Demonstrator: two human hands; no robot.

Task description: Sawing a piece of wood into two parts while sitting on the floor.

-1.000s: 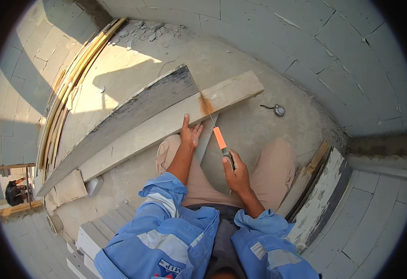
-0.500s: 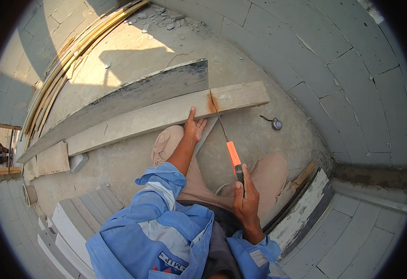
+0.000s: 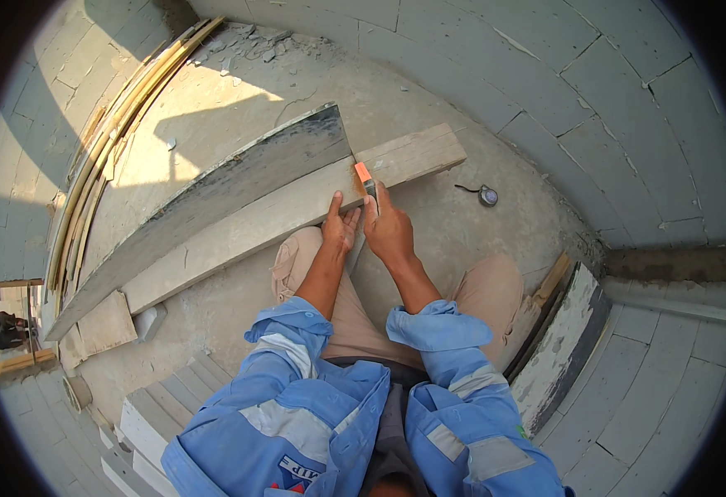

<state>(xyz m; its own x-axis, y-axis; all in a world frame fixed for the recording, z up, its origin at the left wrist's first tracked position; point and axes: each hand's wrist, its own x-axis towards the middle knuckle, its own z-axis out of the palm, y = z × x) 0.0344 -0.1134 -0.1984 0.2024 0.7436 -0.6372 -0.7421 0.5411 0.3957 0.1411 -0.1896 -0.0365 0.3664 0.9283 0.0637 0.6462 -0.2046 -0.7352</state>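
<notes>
A long pale wooden plank lies across the concrete floor in front of my knees. My left hand presses flat on its near edge. My right hand grips the dark handle of a hand saw with an orange blade, which stands in the plank right beside my left hand. A darker, wider board lies just behind the plank, parallel to it.
A small round tape measure lies on the floor to the right. A painted board leans by my right knee. Stacked pale slats sit at lower left, long strips along the left wall. Block walls enclose the far side.
My right hand has pushed the saw forward from near my lap up to the plank, so most of the blade is now past the wood. My left hand stays on the plank.
</notes>
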